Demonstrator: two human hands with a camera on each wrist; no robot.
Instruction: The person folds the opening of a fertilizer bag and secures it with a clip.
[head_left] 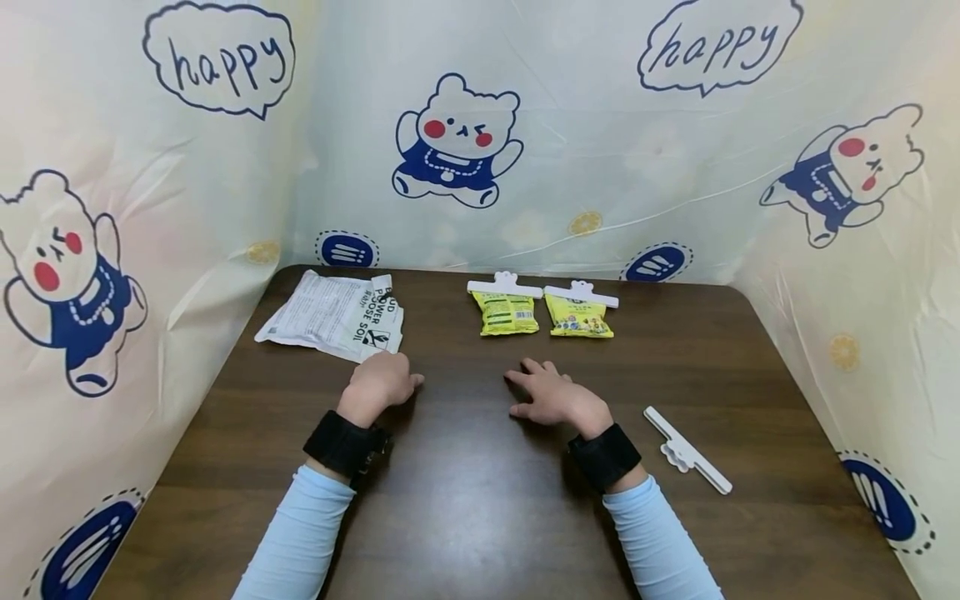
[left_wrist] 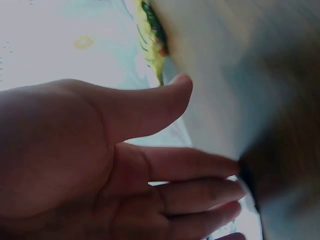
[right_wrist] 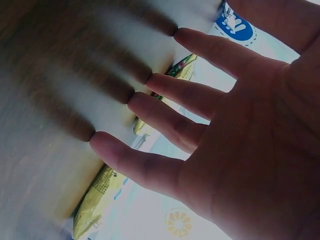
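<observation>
My left hand (head_left: 381,385) is at the near edge of a white plastic bag (head_left: 322,312) with black print; whether it touches the bag cannot be told. Its fingers look fairly straight in the left wrist view, thumb apart, nothing held. Fingertips of my right hand (head_left: 553,395) rest spread on the brown table (head_left: 465,483), palm empty. Beyond it lie two small yellow snack packets (head_left: 508,315), (head_left: 581,318), each with a white sealing clip (head_left: 505,286), (head_left: 582,293) along its far edge. A third white clip (head_left: 687,450) lies loose, right of my right hand.
A pale curtain (head_left: 585,125) with printed bears and "happy" bubbles surrounds the table's back and sides. The bag and both packets lie close to the table's far edge. Bare tabletop stretches between my forearms.
</observation>
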